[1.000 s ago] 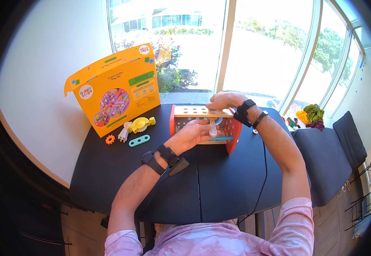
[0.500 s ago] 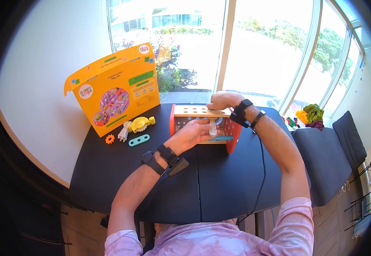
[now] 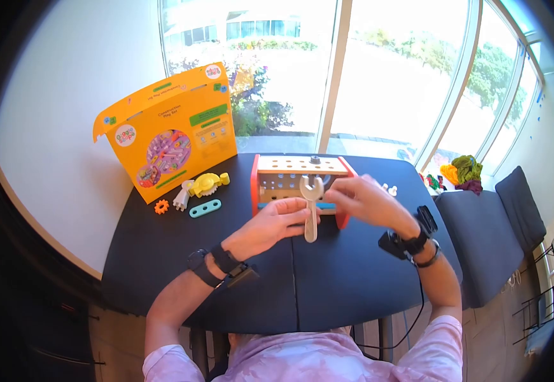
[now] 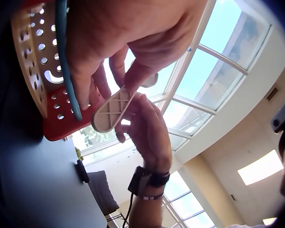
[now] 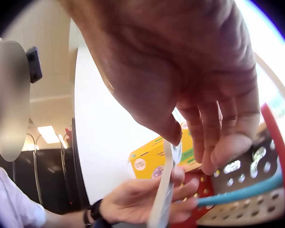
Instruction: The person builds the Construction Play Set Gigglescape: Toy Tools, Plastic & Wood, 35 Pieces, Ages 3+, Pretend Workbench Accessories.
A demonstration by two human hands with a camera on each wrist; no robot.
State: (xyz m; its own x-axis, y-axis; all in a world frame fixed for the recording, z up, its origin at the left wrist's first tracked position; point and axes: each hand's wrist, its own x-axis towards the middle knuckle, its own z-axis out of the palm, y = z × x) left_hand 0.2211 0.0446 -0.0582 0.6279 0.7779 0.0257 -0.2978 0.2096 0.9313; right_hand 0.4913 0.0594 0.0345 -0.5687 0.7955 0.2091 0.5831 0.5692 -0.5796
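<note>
My left hand [image 3: 270,226] pinches a pale grey toy wrench [image 3: 311,219] by its handle, open end up, in front of the toy workbench. The left wrist view shows the ribbed underside of the wrench handle [image 4: 111,113]. Close to the wrench's right side is my right hand [image 3: 369,202], its fingers loosely bent and spread from the thumb; in the right wrist view the thumb tip overlaps the wrench head [image 5: 173,151]. Behind both hands stands the workbench [image 3: 277,167], with red sides and a wooden top full of holes. A dark bolt head [image 3: 315,159] sits on that top.
To the left stands a yellow construction play set box [image 3: 181,121]. Before it lie an orange gear [image 3: 161,207], a yellow toy piece [image 3: 207,184], a whitish piece [image 3: 182,198] and a teal strip [image 3: 205,208]. Small white pieces [image 3: 389,190] lie right of the workbench.
The right hand has come off the workbench top, down and toward the body. The left hand has drawn the wrench out from the bench front; the dark bolt head now shows.
</note>
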